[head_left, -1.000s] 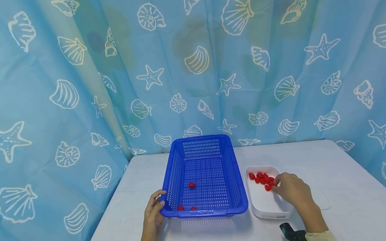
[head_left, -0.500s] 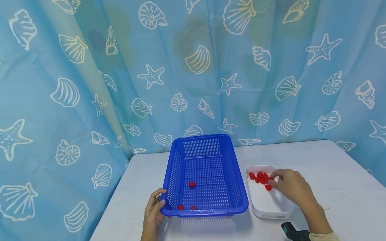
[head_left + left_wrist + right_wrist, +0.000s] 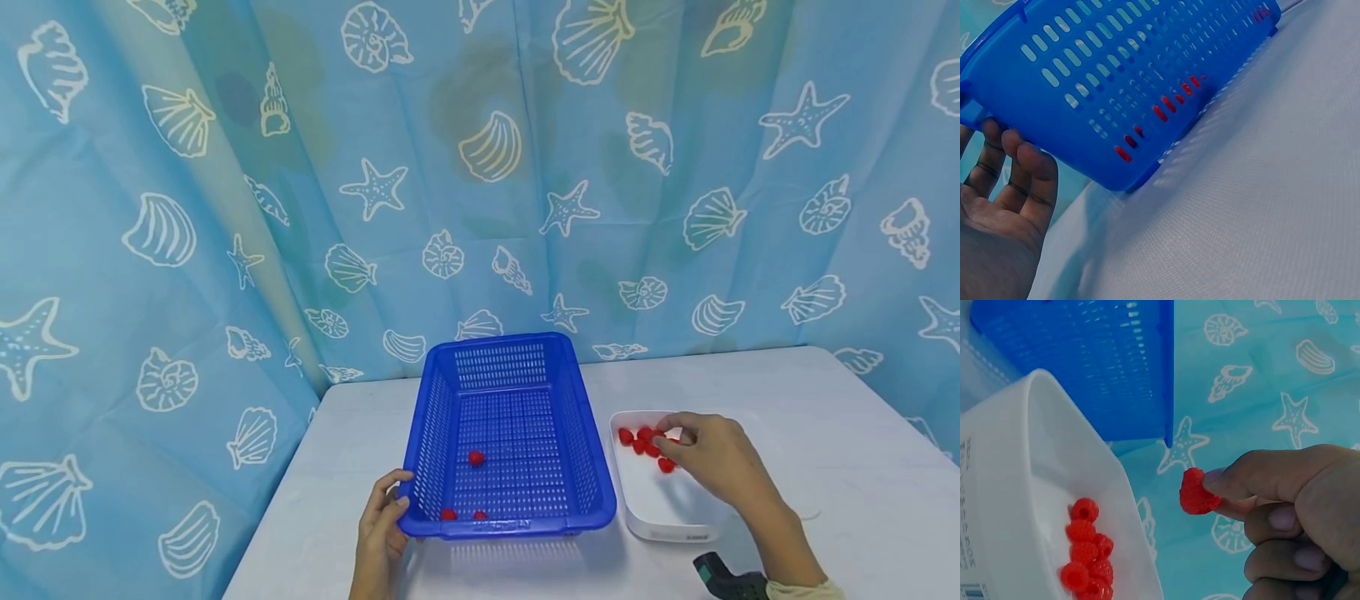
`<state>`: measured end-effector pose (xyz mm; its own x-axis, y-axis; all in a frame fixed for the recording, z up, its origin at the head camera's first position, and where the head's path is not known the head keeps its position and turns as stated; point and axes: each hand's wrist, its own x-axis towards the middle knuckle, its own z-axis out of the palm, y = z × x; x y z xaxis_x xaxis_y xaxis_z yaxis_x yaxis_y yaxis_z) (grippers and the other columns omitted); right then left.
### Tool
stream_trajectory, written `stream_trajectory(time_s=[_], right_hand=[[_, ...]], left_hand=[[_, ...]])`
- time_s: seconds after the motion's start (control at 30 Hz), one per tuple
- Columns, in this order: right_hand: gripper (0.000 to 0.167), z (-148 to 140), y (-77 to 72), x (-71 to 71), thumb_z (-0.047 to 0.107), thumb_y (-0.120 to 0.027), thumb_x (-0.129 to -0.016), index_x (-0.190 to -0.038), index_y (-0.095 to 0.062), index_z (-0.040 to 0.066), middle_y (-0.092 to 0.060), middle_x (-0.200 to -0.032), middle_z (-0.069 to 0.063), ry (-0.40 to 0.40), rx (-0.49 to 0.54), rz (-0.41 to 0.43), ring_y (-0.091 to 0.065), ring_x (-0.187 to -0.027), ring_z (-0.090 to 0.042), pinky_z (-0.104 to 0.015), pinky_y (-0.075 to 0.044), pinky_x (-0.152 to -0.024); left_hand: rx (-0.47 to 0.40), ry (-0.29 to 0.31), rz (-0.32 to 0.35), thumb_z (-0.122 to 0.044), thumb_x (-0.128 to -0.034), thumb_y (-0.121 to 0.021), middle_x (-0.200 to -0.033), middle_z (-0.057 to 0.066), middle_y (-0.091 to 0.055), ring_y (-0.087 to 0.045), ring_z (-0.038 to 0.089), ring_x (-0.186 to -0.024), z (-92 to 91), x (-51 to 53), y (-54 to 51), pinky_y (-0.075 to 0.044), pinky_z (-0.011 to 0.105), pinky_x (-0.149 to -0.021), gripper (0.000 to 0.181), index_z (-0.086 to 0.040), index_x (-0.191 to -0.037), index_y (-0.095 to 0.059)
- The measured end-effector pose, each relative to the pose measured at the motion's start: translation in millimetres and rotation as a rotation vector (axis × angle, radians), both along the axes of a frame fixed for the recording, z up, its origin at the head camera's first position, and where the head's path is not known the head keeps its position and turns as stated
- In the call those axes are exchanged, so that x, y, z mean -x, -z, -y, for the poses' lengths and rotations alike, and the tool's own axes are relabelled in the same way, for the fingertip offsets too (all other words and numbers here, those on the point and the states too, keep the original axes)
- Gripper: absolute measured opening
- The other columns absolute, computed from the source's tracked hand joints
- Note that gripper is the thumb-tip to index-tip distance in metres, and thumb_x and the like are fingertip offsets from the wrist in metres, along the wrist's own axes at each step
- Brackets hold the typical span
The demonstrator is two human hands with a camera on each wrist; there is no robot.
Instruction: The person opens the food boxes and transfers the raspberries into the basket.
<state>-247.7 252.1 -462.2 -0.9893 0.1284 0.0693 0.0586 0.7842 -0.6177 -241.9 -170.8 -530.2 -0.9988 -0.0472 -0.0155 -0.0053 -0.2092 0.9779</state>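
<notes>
My left hand (image 3: 381,525) grips the near left corner of the blue plastic basket (image 3: 510,527), its thumb against the rim. From below in the left wrist view, the fingertips (image 3: 1035,159) touch the basket's edge. A few red raspberries (image 3: 476,458) lie in the basket; more red shows through its slots. Over the white container (image 3: 663,504), my right hand (image 3: 716,454) pinches one raspberry (image 3: 1196,492) between thumb and forefinger, clear of the rest. Several other raspberries (image 3: 1085,550) sit clustered in the container.
A white cloth covers the table (image 3: 330,467). Behind and to the left hangs a blue shell-print curtain (image 3: 435,183). A black device (image 3: 727,577) sits at my right wrist. A thin clear edge (image 3: 812,516) lies right of the container.
My right hand has risen from the raspberry cluster and shifted slightly left, with a raspberry now pinched in it. The left hand and basket have stayed put.
</notes>
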Motion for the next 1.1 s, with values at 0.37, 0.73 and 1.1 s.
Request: stream_trajectory(time_s=[0.37,0.73,1.1], right_hand=[[0.037,11,-4.5,-5.3,0.022,-0.074,-0.089,-0.119,-0.069,0.001,-0.046,-0.066,-0.003,-0.021,0.033,-0.055,-0.046,-0.063,-0.02,-0.027,-0.035,-0.05],[0.032,20,-9.0,-8.2,0.023,-0.073,-0.091,-0.117,-0.07,0.004,-0.046,-0.065,-0.001,-0.04,0.064,-0.093,-0.047,-0.062,-0.019,-0.026,-0.036,-0.05],[0.031,27,-12.9,-10.9,0.019,-0.073,-0.091,-0.118,-0.07,0.004,-0.047,-0.065,0.0,-0.071,0.101,-0.131,-0.048,-0.062,-0.019,-0.026,-0.038,-0.05]], left_hand=[[0.002,-0.002,-0.015,-0.019,-0.0955,-0.057,-0.119,0.017,-0.054,-0.061,0.024,-0.084,-0.1,0.1,2.0,-0.051,0.031,-0.06,0.041,-0.009,-0.134,-0.051],[-0.005,-0.008,0.011,-0.02,-0.0948,-0.057,-0.123,0.017,-0.053,-0.061,0.025,-0.085,0.1,2.3,2.3,-0.051,0.031,-0.06,0.04,-0.011,-0.134,-0.052],[0.002,-0.013,0.006,-0.019,-0.0949,-0.056,-0.121,0.016,-0.053,-0.06,0.023,-0.083,0.5,1.8,3.4,-0.05,0.03,-0.06,0.04,-0.011,-0.133,-0.052]])
